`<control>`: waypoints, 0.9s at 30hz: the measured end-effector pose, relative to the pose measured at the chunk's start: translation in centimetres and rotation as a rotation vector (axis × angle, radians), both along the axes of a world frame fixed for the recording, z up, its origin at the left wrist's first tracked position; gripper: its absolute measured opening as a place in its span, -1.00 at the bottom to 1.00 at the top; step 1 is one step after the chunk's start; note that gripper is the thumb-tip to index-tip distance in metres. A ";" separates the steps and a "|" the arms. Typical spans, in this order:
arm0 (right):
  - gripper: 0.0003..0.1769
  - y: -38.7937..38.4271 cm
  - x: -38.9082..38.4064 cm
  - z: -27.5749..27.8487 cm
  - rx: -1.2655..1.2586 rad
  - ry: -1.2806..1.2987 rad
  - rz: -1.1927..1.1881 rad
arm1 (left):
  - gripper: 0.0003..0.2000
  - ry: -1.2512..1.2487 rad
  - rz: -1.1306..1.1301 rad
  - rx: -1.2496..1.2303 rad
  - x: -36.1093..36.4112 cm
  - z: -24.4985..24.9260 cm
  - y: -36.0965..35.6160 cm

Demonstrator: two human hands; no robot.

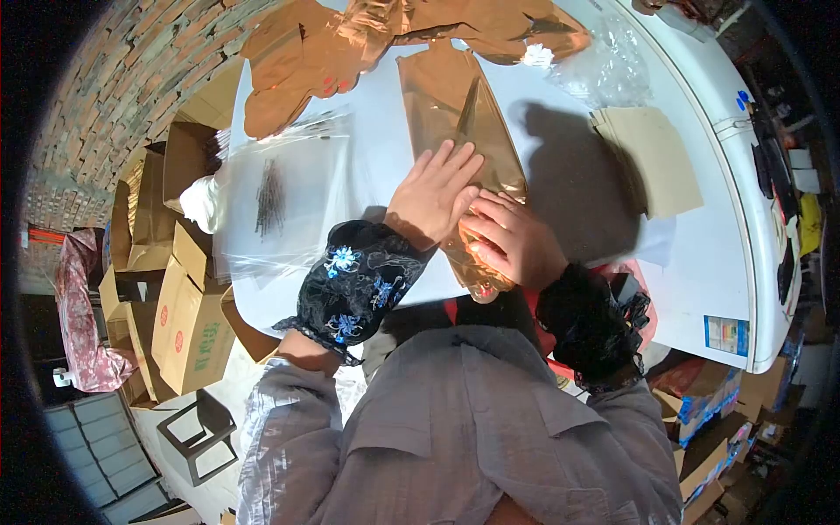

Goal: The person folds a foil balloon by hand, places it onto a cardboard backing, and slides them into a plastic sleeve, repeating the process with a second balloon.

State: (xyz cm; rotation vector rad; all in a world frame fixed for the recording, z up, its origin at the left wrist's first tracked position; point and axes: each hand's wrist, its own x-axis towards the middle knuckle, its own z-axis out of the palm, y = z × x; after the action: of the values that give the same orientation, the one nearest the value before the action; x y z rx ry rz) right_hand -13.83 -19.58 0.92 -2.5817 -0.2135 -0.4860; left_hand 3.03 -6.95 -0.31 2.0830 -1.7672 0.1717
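Note:
A folded, flat copper-coloured foil balloon (459,109) lies lengthwise on the white table, its narrow rounded end near the front edge. My left hand (435,194) rests flat on its middle, fingers stretched out and pointing away from me. Beside it, my right hand (514,238) bends its fingers over the lower part of the foil, gripping it near the right edge. The fingertips of my right hand touch or nearly touch my left thumb. The foil directly under both palms is hidden. More unfolded copper foil balloons (306,66) spread across the far side of the table.
Clear plastic bags (302,188) holding thin dark pieces lie on the left of the white table (376,122). Brown paper sheets (656,162) and crumpled clear plastic (612,66) are on the right. Cardboard boxes (188,319) and a dark stool (199,433) stand at the left.

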 end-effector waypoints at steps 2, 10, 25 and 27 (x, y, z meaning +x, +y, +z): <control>-0.56 -0.2 0.0 -0.2 0.035 0.008 0.009 | -0.52 -0.005 -0.001 0.023 0.2 -0.6 0.0; -0.48 -5.2 4.8 2.9 -0.158 -0.043 0.174 | -0.56 -0.051 0.007 -0.027 -0.1 -0.1 0.0; -0.44 -12.5 24.5 -0.8 -0.185 0.182 0.257 | -0.48 0.079 0.028 0.110 0.0 0.7 -0.2; -0.47 -13.2 24.9 0.7 0.278 0.360 0.139 | -0.48 0.088 0.023 0.114 -0.3 0.9 -0.1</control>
State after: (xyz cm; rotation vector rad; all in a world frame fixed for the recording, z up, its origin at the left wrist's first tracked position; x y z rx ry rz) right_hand 11.11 -32.75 1.57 -2.3110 -0.1834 0.0049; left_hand 2.77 -7.07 0.58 2.1562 -1.7381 -0.0147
